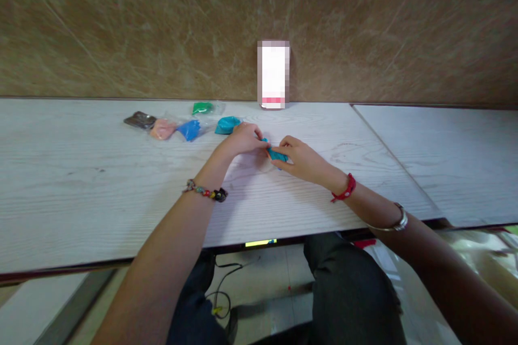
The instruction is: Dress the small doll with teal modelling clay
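Note:
A small teal piece of what looks like modelling clay point(278, 154) is held just above or on the white table, with a bit of orange at its left edge. My right hand point(301, 159) has its thumb and fingers closed round this piece from the right. The fingertips of my left hand point(246, 138) are pressed together at the piece's left end, where a little teal shows. Just behind my left hand lies a clear bag of teal clay point(227, 125). My fingers partly cover the piece, so its full shape is hidden.
Left of my hands lie bags of blue clay point(189, 130), peach clay point(162, 129), green clay point(202, 108) and something dark point(140, 119). A phone point(274, 74) with a bright, blurred screen leans on the marbled wall point(121, 27). The white table point(81, 194) has a seam at right.

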Demonstrator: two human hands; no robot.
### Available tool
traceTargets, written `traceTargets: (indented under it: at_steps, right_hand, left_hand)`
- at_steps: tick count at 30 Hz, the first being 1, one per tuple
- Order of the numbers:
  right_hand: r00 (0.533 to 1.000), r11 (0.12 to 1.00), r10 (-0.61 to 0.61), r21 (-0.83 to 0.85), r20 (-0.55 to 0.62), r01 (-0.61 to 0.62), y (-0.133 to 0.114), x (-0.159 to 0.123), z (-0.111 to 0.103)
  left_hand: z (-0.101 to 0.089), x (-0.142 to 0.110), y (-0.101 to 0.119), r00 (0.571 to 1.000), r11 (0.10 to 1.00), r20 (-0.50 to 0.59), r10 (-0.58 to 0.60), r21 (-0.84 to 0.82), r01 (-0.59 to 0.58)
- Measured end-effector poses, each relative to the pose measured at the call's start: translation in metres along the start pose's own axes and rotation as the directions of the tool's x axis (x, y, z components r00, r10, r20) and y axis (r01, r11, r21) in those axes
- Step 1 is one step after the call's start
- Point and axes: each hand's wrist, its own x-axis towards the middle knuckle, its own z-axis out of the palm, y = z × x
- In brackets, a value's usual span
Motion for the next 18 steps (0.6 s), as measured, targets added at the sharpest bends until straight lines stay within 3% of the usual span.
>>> traceTargets:
  at_steps: [6,11,15,18]
  right_hand:
    - [0.998,0.999,-0.021,0.047,-0.055,0.024,0.006,-0.002,-0.009]
    - [0.993,0.992,-0.117,0.057,0.027,0.116,0.012,-0.004,-0.014]
    - [0.981,0.991,-0.086,0.083,-0.177,0.102,0.018,-0.002,-0.015]
    - [0.955,0.992,0.030,0.126,-0.295,0.008,0.028,0.004,-0.016]
  left_hand:
    - [0.000,0.000,0.001,1.000,1.000,0.010,0.003,0.031,-0.003]
    - [-0.006,-0.003,0.002,1.000,1.000,-0.002,-0.006,-0.007,0.006]
    - [-0.013,-0.007,-0.001,0.995,0.992,-0.078,-0.060,-0.111,0.051]
    - [-0.019,-0.008,-0.004,0.990,0.976,-0.120,-0.078,-0.212,0.051]
